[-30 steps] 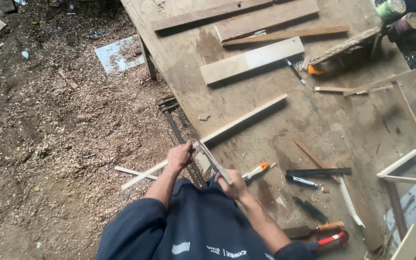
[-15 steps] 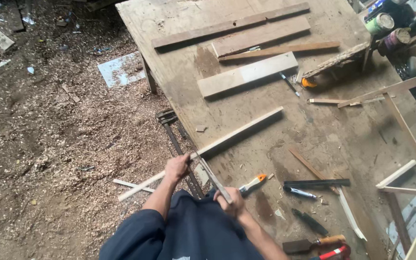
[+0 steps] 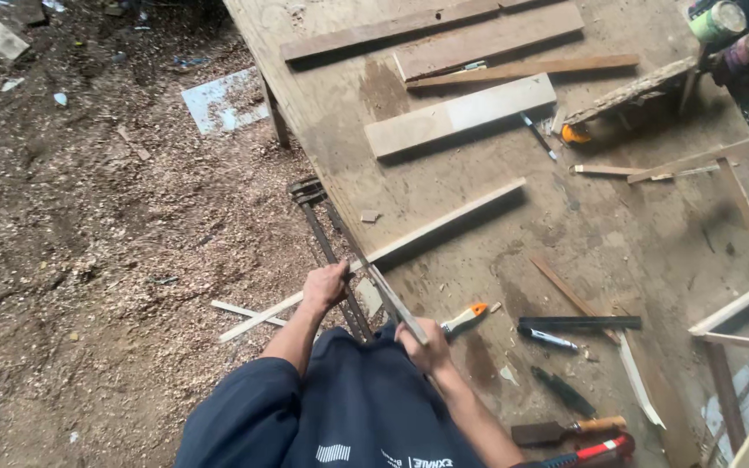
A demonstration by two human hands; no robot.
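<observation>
A long pale wooden strip lies slantwise across the near edge of the worktop, its lower end jutting out over the sawdust-covered floor. The left hand is closed around the strip just off the worktop edge. Just right of that grip, the thin blade of a handsaw crosses the strip, and the right hand is clenched around the saw's handle, close to the person's dark blue top. Under the strip, a dark bar clamp runs along the worktop edge. Just right of the strip's cut point lies a small tool with an orange tip, and further right a black bar with a pen-like tool beside it. Beyond the strip's upper end rests a broad pale board, with darker planks past it. Far right of the strip, two tins stand at the worktop's corner. A chisel with a wooden handle lies well to the strip's lower right.
</observation>
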